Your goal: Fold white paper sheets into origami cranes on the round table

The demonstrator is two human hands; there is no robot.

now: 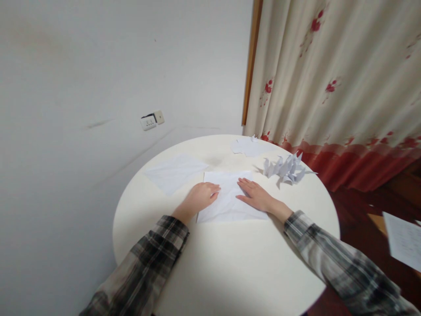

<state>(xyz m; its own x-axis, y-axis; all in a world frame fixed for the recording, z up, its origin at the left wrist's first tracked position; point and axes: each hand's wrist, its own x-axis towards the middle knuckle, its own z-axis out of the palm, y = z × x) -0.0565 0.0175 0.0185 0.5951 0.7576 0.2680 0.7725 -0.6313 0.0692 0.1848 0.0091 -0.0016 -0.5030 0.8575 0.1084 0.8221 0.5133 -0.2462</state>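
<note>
A creased white sheet of paper [230, 210] lies flat on the round white table [230, 263] in front of me. My left hand [203, 196] rests on the sheet's left side, its fingers slightly bent and the thumb a little apart. On the right part of the same sheet, my right hand [255, 196] lies flat with its fingers stretched out. Neither hand grips anything that I can see. To the right stands a cluster of folded white paper cranes [286, 169], close together with pointed tips.
Another creased sheet [177, 171] lies at the table's left. Toward the back are more white paper [250, 147] and a small folded piece [254, 138]. A wall with a socket [148, 122] is on the left, a flowered curtain [329, 109] on the right.
</note>
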